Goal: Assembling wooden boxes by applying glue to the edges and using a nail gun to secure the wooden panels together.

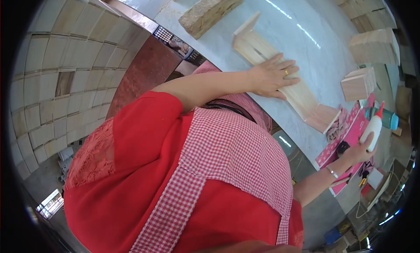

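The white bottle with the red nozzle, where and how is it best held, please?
Probably by the lower body of the white bottle, from the near side, where the right hand grips it: the body is wide, while the narrow red nozzle points away.

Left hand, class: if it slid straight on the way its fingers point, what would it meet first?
Off the wooden board and across the tabletop, the left hand would probably meet the smaller stack of wooden pieces first; the larger stack lies close to that line, and depth is unclear.
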`<state>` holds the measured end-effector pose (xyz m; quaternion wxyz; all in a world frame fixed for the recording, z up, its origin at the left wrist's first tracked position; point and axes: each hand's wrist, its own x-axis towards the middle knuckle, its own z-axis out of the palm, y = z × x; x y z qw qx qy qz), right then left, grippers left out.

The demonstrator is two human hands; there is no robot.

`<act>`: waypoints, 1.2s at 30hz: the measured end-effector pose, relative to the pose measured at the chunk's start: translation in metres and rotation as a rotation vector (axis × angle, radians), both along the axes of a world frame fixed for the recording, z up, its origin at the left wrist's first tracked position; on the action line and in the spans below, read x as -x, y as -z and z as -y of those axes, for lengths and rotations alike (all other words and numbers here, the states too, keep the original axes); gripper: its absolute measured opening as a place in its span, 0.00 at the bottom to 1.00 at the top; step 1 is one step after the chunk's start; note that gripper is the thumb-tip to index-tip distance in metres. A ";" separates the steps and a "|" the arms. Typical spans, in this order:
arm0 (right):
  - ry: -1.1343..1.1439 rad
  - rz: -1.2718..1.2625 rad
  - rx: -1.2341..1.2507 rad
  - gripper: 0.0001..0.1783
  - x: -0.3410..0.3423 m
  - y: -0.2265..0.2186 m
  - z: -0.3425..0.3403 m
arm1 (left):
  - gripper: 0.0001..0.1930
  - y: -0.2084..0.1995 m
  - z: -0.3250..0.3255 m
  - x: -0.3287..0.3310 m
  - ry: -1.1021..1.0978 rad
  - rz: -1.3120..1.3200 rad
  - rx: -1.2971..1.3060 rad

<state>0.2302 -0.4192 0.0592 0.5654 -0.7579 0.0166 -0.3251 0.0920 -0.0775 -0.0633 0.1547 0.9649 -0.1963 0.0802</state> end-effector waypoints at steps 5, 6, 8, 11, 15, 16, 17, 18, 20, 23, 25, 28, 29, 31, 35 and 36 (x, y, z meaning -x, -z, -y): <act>-0.143 -0.128 -0.152 0.24 0.070 -0.008 -0.090 | 0.38 0.006 0.004 -0.008 -0.008 0.054 0.014; -0.250 -0.115 -0.115 0.24 0.083 -0.005 -0.108 | 0.38 0.003 0.005 -0.003 -0.063 0.063 0.012; -0.364 -0.096 -0.077 0.24 0.103 0.002 -0.143 | 0.40 -0.001 0.000 0.005 -0.177 0.079 0.006; -0.578 -0.152 -0.009 0.28 0.119 0.004 -0.179 | 0.41 -0.008 -0.018 0.016 -0.223 0.051 -0.017; -0.839 -0.118 0.214 0.30 0.120 0.008 -0.208 | 0.39 -0.005 -0.023 0.020 -0.263 0.071 0.010; -0.864 -0.115 0.183 0.31 0.121 0.007 -0.214 | 0.38 -0.003 -0.023 0.020 -0.270 0.091 0.032; -0.887 -0.113 0.153 0.31 0.123 0.007 -0.220 | 0.38 -0.001 -0.023 0.019 -0.272 0.091 0.037; -0.910 -0.111 0.122 0.32 0.124 0.006 -0.223 | 0.38 0.001 -0.023 0.019 -0.269 0.100 0.059; -0.920 -0.132 0.122 0.32 0.126 0.003 -0.227 | 0.37 0.003 -0.023 0.017 -0.262 0.117 0.105; -0.940 -0.172 0.116 0.31 0.126 -0.001 -0.233 | 0.37 0.002 -0.024 0.018 -0.268 0.107 0.155; -0.946 -0.130 0.157 0.30 0.126 -0.003 -0.235 | 0.36 0.002 -0.024 0.018 -0.268 0.102 0.179; -0.935 -0.085 0.195 0.29 0.121 -0.004 -0.237 | 0.36 0.000 -0.023 0.017 -0.267 0.103 0.137; -0.925 -0.061 0.214 0.29 0.119 -0.004 -0.237 | 0.36 -0.001 -0.024 0.017 -0.265 0.103 0.136; -0.918 -0.038 0.238 0.28 0.115 -0.005 -0.240 | 0.38 -0.007 -0.026 0.019 -0.238 0.028 0.123; -0.862 -0.006 0.264 0.28 0.104 -0.006 -0.245 | 0.39 -0.005 -0.027 0.018 -0.219 0.004 0.101; -0.842 -0.010 0.276 0.28 0.101 -0.006 -0.246 | 0.40 -0.005 -0.026 0.018 -0.216 0.010 0.094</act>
